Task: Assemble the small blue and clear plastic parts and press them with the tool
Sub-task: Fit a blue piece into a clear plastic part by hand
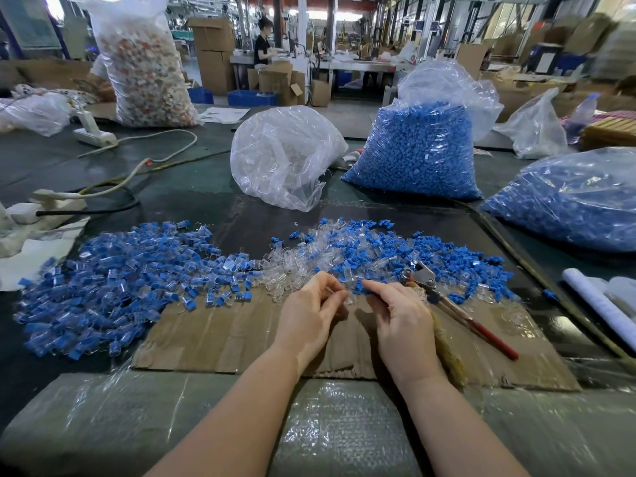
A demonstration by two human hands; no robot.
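A factory bench, seen from my remote feed: I look down over a dark worktable (192, 187) crowded with clear plastic sacks, one heaped with loose blue plastic pieces (418, 149), one slumped and holding clear pieces (282, 156), and a third sack of blue and clear parts (568, 201) at the right edge. Nearer lies a flat sheet of brown corrugated cardboard (220, 335). On its left spreads a wide pile of joined blue-and-clear parts (113, 287); on its right, a looser scatter of separate blue plugs and clear shells (378, 253).

The pressing tool, metal-jawed pliers with red-sleeved handles (454, 304), rests on the cardboard just beside the right hand, untouched. The left hand (309, 315) has its fingers curled and pinched together at the edge of the loose scatter; they seem to pinch a small clear shell (339, 292), though it is too small and glassy for me to be sure. The right hand (402, 318) reaches into the scatter with its forefinger and thumb closing on a small blue plug (361, 285); whether it has a firm hold I cannot tell.

I judge the step in hand to be picking one of each part for mating. To do it well, I would lift one blue plug clear of its neighbours, turn it so its narrow end faces the shell's open mouth, seat it squarely by fingertip, and only then reach for the pliers.
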